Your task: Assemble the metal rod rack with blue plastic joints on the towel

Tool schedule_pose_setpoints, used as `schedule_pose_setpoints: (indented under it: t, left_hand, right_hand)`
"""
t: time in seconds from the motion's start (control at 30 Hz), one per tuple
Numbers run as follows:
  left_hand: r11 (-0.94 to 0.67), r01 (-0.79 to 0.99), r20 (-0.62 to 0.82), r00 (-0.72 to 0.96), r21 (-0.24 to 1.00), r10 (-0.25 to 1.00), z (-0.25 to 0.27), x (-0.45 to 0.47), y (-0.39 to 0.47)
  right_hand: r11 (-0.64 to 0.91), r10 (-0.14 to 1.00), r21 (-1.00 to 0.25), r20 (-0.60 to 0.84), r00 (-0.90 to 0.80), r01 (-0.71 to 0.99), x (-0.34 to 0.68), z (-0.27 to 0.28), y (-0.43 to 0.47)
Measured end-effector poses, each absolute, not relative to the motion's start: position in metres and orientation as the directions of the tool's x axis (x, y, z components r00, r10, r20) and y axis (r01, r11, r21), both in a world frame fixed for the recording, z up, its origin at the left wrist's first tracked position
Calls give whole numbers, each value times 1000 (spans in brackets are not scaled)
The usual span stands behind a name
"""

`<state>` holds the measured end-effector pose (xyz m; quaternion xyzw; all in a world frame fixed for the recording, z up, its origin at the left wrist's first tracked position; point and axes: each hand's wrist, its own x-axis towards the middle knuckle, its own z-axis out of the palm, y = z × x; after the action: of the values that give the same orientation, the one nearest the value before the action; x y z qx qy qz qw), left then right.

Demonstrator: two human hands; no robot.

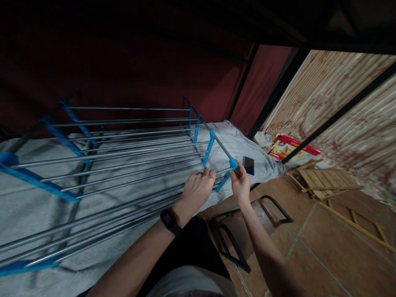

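Metal shelf rack [123,156] lying sideways on the grey bed [244,144]; left hand [198,187] closed around a rod to steady it, right hand [239,181] pinching the blue corner joint [233,164].

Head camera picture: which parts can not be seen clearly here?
- Left hand fingertips: curled around the rack rods, hidden.
- Right hand on the blue connector: its palm side is hidden.
- Rack's left end: cut by the picture edge.
- Phone screen: dark, too small.
- Upper area: too dark.
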<state>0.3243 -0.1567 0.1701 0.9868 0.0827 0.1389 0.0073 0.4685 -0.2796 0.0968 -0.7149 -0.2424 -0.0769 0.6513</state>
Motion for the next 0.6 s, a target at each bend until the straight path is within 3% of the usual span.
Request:
schedule_pose_setpoints:
  t: [0.33, 0.6]
  left_hand:
    - [-973, 162, 219, 956, 166, 197, 175, 330, -153]
    - [-986, 143, 277, 947, 82, 161, 181, 329, -161]
  right_hand:
    - [-3, 267, -896, 427, 864, 444, 466, 99, -279]
    - [-96, 259, -878, 433, 863, 469, 466, 101, -283]
